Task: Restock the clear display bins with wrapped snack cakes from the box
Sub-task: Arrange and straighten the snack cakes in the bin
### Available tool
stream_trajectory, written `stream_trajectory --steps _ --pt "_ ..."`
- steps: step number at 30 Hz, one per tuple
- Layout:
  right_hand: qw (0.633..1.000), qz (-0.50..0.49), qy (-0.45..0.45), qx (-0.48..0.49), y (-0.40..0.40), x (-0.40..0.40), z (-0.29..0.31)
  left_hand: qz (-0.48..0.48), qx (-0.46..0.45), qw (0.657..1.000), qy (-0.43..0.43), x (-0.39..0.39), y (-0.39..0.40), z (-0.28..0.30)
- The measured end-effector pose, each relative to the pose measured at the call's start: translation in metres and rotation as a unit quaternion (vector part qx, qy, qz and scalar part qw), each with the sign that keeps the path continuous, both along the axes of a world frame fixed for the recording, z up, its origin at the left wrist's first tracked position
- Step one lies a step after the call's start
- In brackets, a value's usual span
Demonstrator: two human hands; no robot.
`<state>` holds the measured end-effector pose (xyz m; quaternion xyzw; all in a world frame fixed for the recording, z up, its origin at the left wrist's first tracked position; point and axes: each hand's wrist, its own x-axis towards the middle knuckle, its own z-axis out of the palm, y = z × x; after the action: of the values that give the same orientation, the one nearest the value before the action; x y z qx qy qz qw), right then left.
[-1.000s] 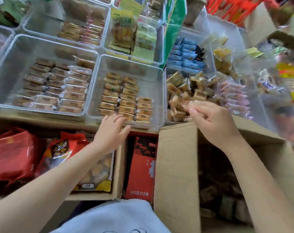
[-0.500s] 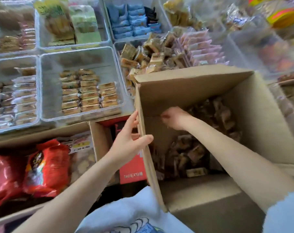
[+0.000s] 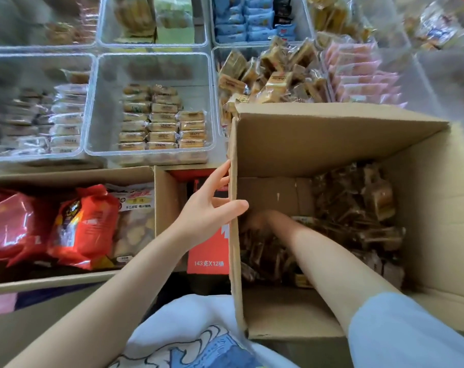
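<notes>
An open cardboard box [image 3: 332,134] stands at the right, its bottom strewn with brown wrapped snack cakes [image 3: 358,208]. My left hand [image 3: 209,205] holds the box's left wall, thumb hooked over the edge and fingers flat on the outside. My right hand [image 3: 260,221] reaches deep into the box among the cakes at its lower left. Shadow hides its fingers, so its hold cannot be made out. Behind the box, a clear bin [image 3: 217,83] is heaped with the same cakes [image 3: 276,75].
Clear bins in the back hold rows of tan cakes [image 3: 161,118], silver-wrapped cakes [image 3: 63,115], blue packets [image 3: 252,19] and pink packets [image 3: 363,78]. At the left an open carton [image 3: 156,208] holds red snack bags [image 3: 82,227]. A red box [image 3: 209,251] stands between the cartons.
My right hand went from the heaped bin down into the box and deeper among the cakes. My left hand moved from the shelf front to the box's left wall. The view tilted down.
</notes>
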<state>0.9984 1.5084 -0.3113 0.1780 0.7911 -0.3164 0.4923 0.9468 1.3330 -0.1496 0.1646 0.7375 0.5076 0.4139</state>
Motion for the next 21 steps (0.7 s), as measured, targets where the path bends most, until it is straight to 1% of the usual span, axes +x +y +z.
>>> stream_trajectory --steps 1,3,6,8,11,13,15,17,18,21 --pt "1.000 -0.011 0.012 -0.008 0.004 -0.004 0.006 0.001 0.001 1.000 -0.004 0.000 0.000 0.000" --pt "0.995 -0.078 0.051 -0.021 0.019 -0.014 0.023 0.000 0.005 1.000 -0.009 -0.001 0.000 -0.001" --pt "0.975 -0.171 0.143 -0.024 0.054 -0.025 0.066 -0.011 0.009 1.000 -0.005 -0.002 0.001 -0.002" --pt "0.953 -0.227 0.193 -0.052 0.072 -0.023 0.107 -0.016 0.006 1.000 0.001 -0.003 0.001 -0.001" --pt "0.907 -0.291 0.262 -0.157 0.077 -0.010 0.172 -0.016 0.002 1.000 0.003 -0.002 0.001 0.000" --pt "0.866 -0.320 0.296 -0.244 0.072 -0.002 0.202 -0.018 -0.006 1.000 -0.002 -0.001 0.002 0.003" --pt "0.825 -0.344 0.316 -0.317 0.061 0.000 0.227 -0.015 -0.007 1.000 0.022 -0.001 0.000 0.009" --pt "0.799 -0.354 0.338 -0.350 0.047 -0.003 0.243 0.009 0.028 0.997 0.067 -0.003 -0.004 0.021" --pt "0.790 -0.356 0.350 -0.356 0.039 -0.005 0.248 0.029 0.058 0.995 0.072 -0.006 -0.006 0.028" --pt "0.784 -0.345 0.373 -0.357 0.012 -0.014 0.256 0.092 0.139 0.986 0.007 -0.018 -0.018 0.051"
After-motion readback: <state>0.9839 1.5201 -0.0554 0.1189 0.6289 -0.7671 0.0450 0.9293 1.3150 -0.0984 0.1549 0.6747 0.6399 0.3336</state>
